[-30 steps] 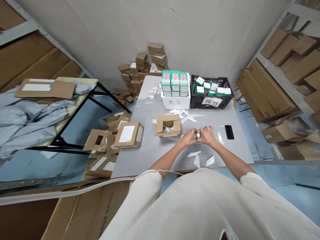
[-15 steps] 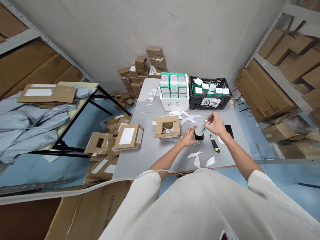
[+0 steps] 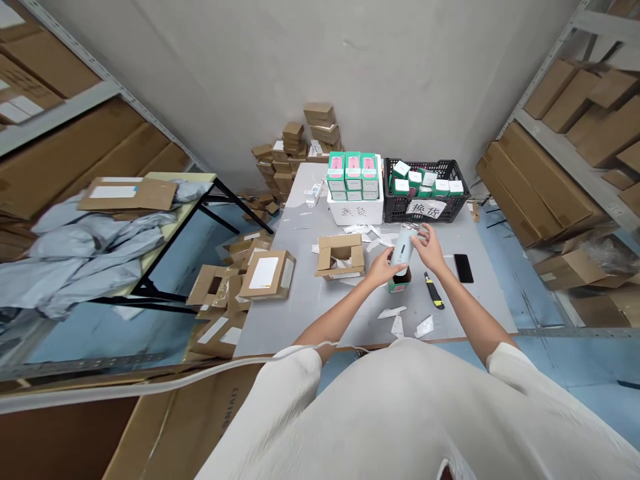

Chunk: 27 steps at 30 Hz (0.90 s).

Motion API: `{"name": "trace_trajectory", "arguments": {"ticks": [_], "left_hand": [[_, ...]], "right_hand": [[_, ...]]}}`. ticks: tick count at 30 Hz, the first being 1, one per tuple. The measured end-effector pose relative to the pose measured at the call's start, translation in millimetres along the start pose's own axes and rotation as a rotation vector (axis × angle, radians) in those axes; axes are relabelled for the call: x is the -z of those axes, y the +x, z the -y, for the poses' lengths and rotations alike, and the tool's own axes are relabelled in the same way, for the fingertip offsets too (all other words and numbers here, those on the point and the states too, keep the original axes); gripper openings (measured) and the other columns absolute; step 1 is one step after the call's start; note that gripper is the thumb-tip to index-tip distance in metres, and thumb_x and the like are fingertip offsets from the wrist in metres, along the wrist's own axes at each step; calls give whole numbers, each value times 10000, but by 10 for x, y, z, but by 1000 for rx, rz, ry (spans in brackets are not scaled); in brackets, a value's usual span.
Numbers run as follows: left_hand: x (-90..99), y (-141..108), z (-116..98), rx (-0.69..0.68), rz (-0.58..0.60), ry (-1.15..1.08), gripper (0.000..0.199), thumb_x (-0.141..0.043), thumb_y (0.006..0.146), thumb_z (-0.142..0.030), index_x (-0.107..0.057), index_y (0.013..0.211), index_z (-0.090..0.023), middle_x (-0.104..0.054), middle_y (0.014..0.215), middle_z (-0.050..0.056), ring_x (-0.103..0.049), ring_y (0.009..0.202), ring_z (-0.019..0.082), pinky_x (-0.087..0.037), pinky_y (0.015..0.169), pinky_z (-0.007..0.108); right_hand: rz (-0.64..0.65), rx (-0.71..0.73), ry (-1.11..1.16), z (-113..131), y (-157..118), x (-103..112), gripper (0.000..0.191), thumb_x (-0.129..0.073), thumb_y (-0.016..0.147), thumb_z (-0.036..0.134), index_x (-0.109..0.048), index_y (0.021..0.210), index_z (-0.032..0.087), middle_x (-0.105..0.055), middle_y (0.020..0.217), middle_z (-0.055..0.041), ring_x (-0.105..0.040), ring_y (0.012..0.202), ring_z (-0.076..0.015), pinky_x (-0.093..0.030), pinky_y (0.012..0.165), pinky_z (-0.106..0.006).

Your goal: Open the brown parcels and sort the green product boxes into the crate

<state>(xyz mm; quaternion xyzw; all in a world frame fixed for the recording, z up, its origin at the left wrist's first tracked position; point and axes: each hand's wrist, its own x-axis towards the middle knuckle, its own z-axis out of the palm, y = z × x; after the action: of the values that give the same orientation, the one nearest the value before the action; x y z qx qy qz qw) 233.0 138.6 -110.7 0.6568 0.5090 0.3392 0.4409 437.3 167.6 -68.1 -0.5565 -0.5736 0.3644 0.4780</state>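
A pale blue cylindrical bottle (image 3: pixel 403 245) with a clear top stands nearly upright, its base in the open mouth of a small teal-and-white carton (image 3: pixel 399 281). My left hand (image 3: pixel 383 269) grips the bottle low down, just above the carton. My right hand (image 3: pixel 429 248) holds its upper part from the right. A yellow-and-black utility knife (image 3: pixel 434 291) lies just right of the carton, below my right hand. Beyond it lies a black smartphone (image 3: pixel 463 268). The inside of the carton is hidden by the bottle.
On the grey worktable (image 3: pixel 280 300), a cut cardboard box (image 3: pixel 341 257) stands left of my hands, with paper scraps (image 3: pixel 405 320) nearer me. White (image 3: pixel 355 213) and black (image 3: pixel 425 193) bins of cartons stand behind. Cardboard boxes are piled left, with shelves on both sides.
The bottle has swung from tilted to nearly upright and now sits in the carton's mouth. My right hand has moved down the bottle, and the view has shifted slightly.
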Motion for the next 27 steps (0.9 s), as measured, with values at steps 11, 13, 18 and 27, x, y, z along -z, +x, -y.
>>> {"name": "trace_trajectory", "arguments": {"ticks": [11,13,18,27], "left_hand": [[-100,62,219,-100,-28,-116,753,-692,1006,-562,-497,1663,-253,-604,1412,133,-654,1281,282,-605,1045,397],[-88,64,199,-129,-29,-94,698,-617,1054,-535,-474,1681,-263,-612,1452,132,-651,1268,277,-596,1053,403],[-77,75,101,-156,-49,-16,613,-622,1053,-507,-562,1609,-258,-622,1457,129,-650,1245,281,-576,1058,402],[-133,107,165,-98,-96,-87,663,-725,979,-581,-624,1536,-235,-590,1327,122,-635,1246,286,-606,974,370]], "right_hand": [[173,-66,188,-131,-186,-61,735,-679,872,798,-696,1376,262,-766,1215,-97,-697,1095,-299,-656,870,-452],[129,-72,168,-156,-164,-42,700,-706,852,779,-718,1309,249,-760,1190,-94,-694,1028,-281,-648,833,-433],[45,-133,68,-267,-150,-32,653,-824,739,739,-684,1106,217,-736,1080,-73,-644,807,-193,-609,716,-359],[122,-111,189,-252,-188,-63,655,-843,728,750,-646,1088,239,-751,1039,-69,-704,958,-232,-612,853,-392]]}}
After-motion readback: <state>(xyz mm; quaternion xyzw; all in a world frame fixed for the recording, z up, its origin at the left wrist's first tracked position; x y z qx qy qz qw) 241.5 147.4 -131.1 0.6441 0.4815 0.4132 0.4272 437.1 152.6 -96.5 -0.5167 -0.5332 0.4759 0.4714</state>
